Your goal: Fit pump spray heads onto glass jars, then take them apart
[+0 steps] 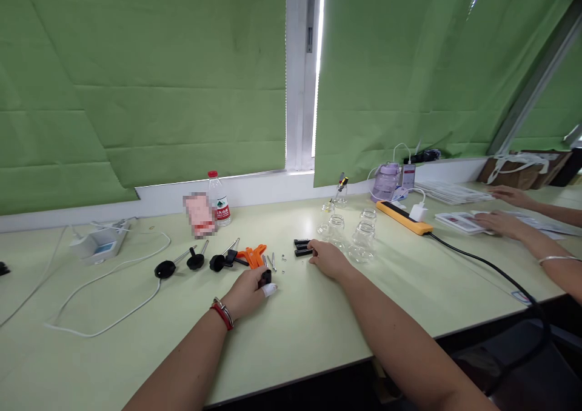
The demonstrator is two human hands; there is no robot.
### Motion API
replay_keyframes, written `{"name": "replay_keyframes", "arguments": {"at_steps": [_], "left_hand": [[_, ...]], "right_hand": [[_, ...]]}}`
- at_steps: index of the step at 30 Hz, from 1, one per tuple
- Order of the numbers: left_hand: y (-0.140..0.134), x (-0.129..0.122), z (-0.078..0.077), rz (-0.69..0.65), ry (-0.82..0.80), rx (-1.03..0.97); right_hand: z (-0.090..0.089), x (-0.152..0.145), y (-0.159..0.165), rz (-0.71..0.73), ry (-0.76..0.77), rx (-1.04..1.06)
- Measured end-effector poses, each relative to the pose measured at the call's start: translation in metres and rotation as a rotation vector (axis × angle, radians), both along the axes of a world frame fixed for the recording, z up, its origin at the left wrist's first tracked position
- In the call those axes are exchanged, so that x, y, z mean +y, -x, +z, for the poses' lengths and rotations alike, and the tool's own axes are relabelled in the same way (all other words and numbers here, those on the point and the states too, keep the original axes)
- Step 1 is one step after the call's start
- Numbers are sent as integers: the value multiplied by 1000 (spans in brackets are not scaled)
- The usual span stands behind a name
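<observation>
My left hand is closed round a small black part; a white wrap covers its thumb. Out to the right, my right hand has its fingertips on the near ends of several short black ribbed pieces lying side by side. Whether it grips one of them I cannot make out. Between the hands lie silver screws and a few tiny metal bits. Orange plastic clamp-like parts rest just beyond my left hand. Black knobs with metal rods are lined up left of them.
Several clear glass jars stand right of my right hand. Behind are a water bottle and a purple jug. An orange power strip trails a black cable. At far right, another person's hands touch papers. A white cable loops at left.
</observation>
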State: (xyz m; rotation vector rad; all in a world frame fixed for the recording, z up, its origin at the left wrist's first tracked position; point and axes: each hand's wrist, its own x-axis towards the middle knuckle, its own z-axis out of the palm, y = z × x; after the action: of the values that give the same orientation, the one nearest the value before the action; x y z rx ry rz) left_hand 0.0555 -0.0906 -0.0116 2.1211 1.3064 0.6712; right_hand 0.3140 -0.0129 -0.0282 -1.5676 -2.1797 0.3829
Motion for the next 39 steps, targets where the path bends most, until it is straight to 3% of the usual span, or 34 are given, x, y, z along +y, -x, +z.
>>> {"name": "replay_keyframes", "arguments": {"at_steps": [16,39], "left_hand": [[0,1,0,5,-2,39],[-2,1,-1,29,-21,95]], "right_hand": [[1,-7,12,96,-122,-97],[-3,-11,26,161,-124,-101]]}}
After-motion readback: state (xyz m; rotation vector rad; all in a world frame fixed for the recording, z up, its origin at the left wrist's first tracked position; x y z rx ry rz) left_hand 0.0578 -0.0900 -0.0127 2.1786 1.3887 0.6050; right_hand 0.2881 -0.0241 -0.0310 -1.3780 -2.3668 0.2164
